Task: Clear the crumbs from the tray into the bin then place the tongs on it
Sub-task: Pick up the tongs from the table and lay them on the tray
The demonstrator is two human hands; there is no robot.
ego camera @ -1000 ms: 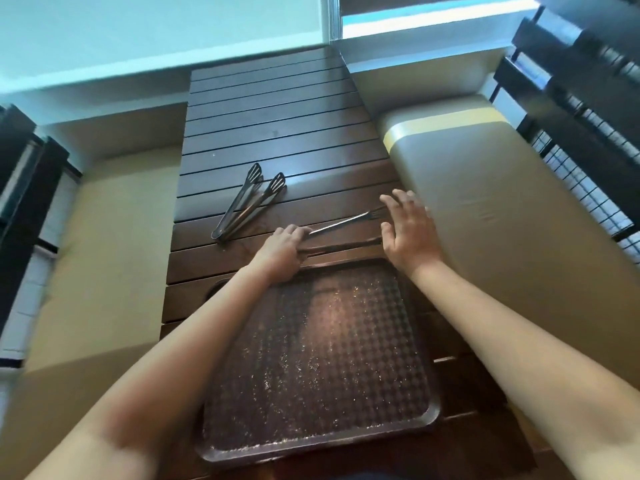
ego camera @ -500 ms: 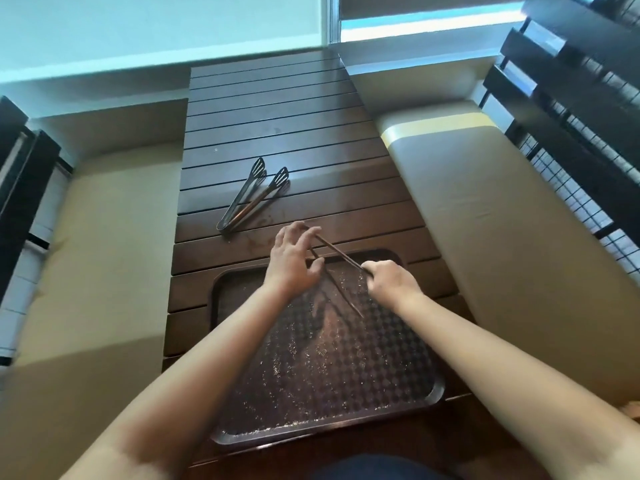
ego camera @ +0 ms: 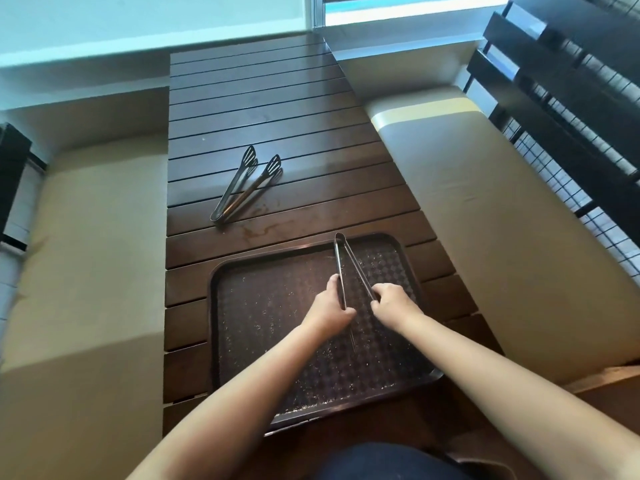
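Both hands: left hand [ego camera: 330, 308], right hand [ego camera: 393, 303] grip tongs [ego camera: 348, 263] over crumbed tray [ego camera: 263, 341]

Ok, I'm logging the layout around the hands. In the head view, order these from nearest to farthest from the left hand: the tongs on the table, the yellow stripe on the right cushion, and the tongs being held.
1. Held tongs, gripped by the left hand, over the tray.
2. Tongs on the table, ahead, slightly left.
3. Yellow stripe, far right, on the cushion.
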